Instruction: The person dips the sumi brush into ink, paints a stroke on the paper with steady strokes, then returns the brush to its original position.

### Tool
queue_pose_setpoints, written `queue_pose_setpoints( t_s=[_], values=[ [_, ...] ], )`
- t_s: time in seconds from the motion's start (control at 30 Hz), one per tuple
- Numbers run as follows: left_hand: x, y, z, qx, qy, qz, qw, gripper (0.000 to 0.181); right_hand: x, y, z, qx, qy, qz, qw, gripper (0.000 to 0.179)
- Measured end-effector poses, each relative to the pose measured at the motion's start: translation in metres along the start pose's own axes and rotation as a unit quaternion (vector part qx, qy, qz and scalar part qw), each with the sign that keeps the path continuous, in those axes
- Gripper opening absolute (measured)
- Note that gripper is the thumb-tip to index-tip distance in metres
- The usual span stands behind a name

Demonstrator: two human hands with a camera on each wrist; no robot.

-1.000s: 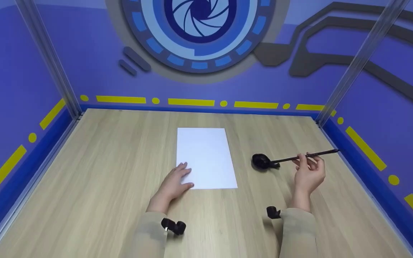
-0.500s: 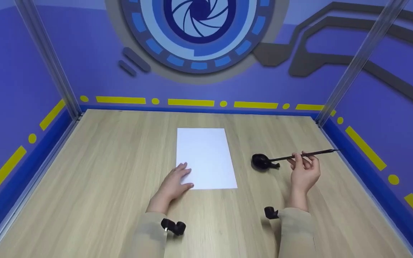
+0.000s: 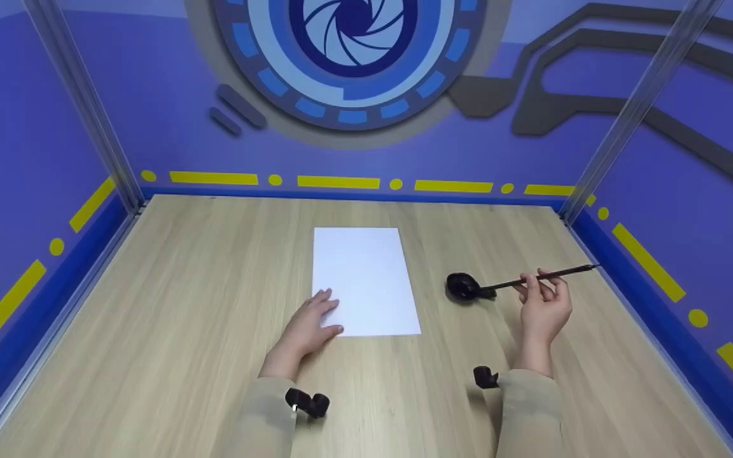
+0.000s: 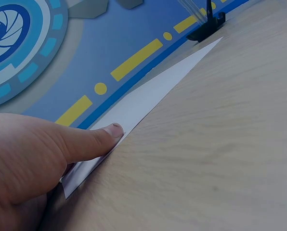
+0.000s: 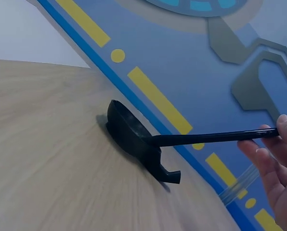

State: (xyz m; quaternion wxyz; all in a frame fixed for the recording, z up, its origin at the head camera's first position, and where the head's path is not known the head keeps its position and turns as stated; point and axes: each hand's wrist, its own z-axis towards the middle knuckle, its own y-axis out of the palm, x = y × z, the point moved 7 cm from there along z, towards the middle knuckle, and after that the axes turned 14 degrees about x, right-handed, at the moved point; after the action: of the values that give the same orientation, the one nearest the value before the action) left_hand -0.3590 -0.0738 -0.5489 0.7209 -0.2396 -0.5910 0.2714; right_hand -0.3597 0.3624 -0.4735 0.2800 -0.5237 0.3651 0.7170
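A sheet of white paper (image 3: pixel 369 273) lies flat on the table. My left hand (image 3: pixel 308 326) rests on its lower left corner, fingers spread and the thumb along the near edge; the left wrist view shows that thumb (image 4: pixel 102 139) pressing on the paper. To the right of the sheet, my right hand (image 3: pixel 544 310) pinches a slim black brush (image 3: pixel 506 283) by its handle, between thumb and fingers. The brush slants down to the left, its lower end inside a small black dish (image 5: pixel 129 127) with a short stubby handle. The brush's tip is hidden in there.
The pale wooden table (image 3: pixel 188 305) is bounded by blue panels with yellow marks at the back and both sides. Metal posts (image 3: pixel 634 121) stand at the rear corners. A small black camera (image 3: pixel 307 402) is worn on each wrist.
My right hand shifted slightly left with the brush, then back a little to the right. The brush's lower end stayed at the dish. My left hand and the paper have kept their place.
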Motion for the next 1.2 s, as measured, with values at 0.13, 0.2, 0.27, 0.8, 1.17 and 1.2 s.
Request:
queue_pose_setpoints(
  t_s=[0.13, 0.2, 0.27, 0.8, 1.17, 1.2],
  values=[
    [0.0, 0.001, 0.001, 0.001, -0.002, 0.003, 1.0, 0.057, -0.002, -0.003, 0.003, 0.0, -0.015, -0.031, 0.9994, 0.013],
    [0.0, 0.001, 0.001, 0.002, -0.004, 0.004, 1.0, 0.057, -0.002, -0.003, 0.005, 0.002, -0.026, -0.042, 0.9988, 0.017],
    [0.0, 0.001, 0.001, 0.001, -0.005, 0.005, 1.0, 0.057, -0.003, -0.002, 0.006, 0.003, -0.033, -0.044, 0.9985, 0.019],
    [0.0, 0.0, -0.001, 0.003, -0.003, 0.001, 1.0, 0.057, -0.021, 0.001, 0.002, 0.011, -0.093, -0.08, 0.9925, 0.019],
    [-0.002, 0.002, 0.0, -0.003, -0.012, -0.002, 0.9999, 0.058, -0.04, 0.003, -0.004, 0.014, -0.119, -0.07, 0.9903, 0.024],
    [-0.002, 0.001, 0.0, -0.002, -0.011, -0.002, 0.9999, 0.058, -0.04, 0.002, -0.004, 0.016, -0.118, -0.068, 0.9906, 0.023]
  ],
)
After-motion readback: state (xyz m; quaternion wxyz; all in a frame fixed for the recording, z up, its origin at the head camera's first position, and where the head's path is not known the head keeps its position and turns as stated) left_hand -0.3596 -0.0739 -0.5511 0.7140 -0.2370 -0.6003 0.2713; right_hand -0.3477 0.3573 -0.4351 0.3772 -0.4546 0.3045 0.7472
